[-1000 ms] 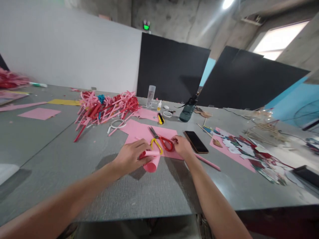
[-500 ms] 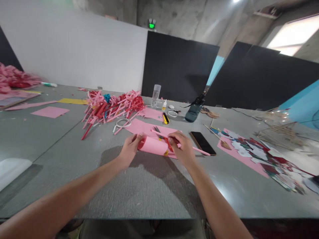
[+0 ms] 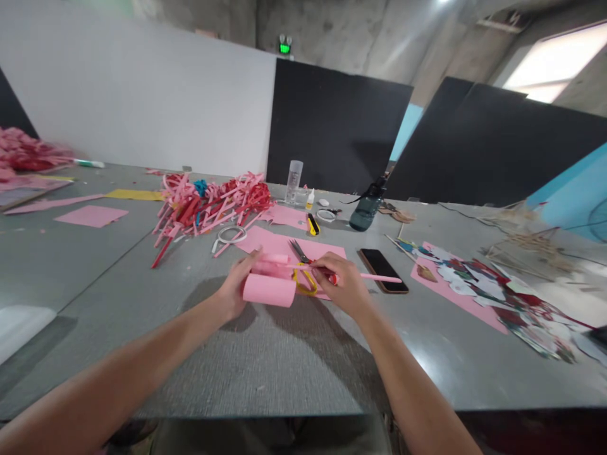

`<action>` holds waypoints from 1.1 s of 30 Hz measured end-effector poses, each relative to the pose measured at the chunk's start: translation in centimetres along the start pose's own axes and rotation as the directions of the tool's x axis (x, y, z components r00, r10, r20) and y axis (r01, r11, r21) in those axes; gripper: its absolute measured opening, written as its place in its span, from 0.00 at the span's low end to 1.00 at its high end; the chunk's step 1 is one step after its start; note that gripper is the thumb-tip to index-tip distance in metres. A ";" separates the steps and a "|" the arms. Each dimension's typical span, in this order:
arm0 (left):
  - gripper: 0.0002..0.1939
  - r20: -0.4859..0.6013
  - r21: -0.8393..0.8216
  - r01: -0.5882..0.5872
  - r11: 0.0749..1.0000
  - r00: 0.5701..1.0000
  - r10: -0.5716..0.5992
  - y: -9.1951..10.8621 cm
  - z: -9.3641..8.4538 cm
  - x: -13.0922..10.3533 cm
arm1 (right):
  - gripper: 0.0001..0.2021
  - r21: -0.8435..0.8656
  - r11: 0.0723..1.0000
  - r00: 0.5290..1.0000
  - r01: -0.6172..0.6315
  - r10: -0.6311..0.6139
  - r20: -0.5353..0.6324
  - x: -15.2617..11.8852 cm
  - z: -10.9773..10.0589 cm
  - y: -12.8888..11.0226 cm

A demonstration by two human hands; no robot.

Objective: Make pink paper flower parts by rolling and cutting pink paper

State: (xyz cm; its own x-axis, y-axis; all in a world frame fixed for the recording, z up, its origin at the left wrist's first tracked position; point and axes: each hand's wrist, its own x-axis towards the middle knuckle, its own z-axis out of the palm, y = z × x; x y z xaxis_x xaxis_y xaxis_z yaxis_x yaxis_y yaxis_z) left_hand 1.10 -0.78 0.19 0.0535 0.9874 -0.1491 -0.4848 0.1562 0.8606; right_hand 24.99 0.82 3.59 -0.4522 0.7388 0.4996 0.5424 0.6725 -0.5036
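A curled sheet of pink paper (image 3: 269,291) is gripped at its left end by my left hand (image 3: 233,289), whose fingers are partly behind it. Its front edge rolls over toward me, and a second curl shows behind. My right hand (image 3: 342,281) pinches a thin pink paper stick (image 3: 382,278), which runs leftward to the curled sheet and sticks out to the right over the phone. Below my hands, scissors (image 3: 298,250) with red and yellow handles lie on a flat pink sheet (image 3: 327,249), partly covered by my right hand.
Just right lies a phone (image 3: 383,270). Behind are a yellow cutter (image 3: 313,224), a glue bottle (image 3: 310,200), a clear cylinder (image 3: 293,182) and a dark bottle (image 3: 365,210). Pink and red paper strips (image 3: 213,199) heap up at left, paper scraps (image 3: 484,284) at right.
The pink paper, a closed-looking tube before, has loosened into a wider double curl and shifted slightly left. The stick has turned nearly level, and more of the scissors shows.
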 end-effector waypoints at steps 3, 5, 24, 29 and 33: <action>0.25 0.006 0.018 0.013 1.000 1.000 -0.013 -0.3 -0.1 0.4 | 0.07 -0.022 1.000 0.999 0.018 -0.019 -0.033 0.0 0.0 0.2; 0.24 0.017 0.049 0.019 0.999 1.000 -0.020 -0.5 -0.2 0.7 | 0.07 -0.021 0.999 0.998 0.028 -0.029 -0.051 -0.1 0.2 0.4; 0.15 0.136 0.210 -0.203 0.956 0.975 0.177 -0.3 -0.4 0.7 | 0.05 -0.047 0.999 0.969 -0.001 -0.010 -0.245 -0.2 -1.9 1.4; 0.15 0.157 0.239 -0.238 0.941 0.966 0.204 -0.2 -0.7 0.9 | 0.06 -0.068 0.998 0.977 -0.003 -0.012 -0.213 -0.2 -1.7 1.4; 0.15 0.172 0.230 -0.237 0.944 0.965 0.200 -0.4 -0.8 1.0 | 0.07 -0.055 0.998 0.978 -0.019 0.007 -0.206 -0.2 -1.6 1.4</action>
State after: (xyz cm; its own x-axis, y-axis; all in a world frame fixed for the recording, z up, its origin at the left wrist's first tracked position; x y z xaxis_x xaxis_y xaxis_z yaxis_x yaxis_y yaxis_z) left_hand 0.64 0.16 -0.72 0.1043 0.9882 0.1122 -0.2696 -0.0805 0.9596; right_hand 27.00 1.50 3.94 -0.2925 0.7187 0.6309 0.5890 0.6551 -0.4732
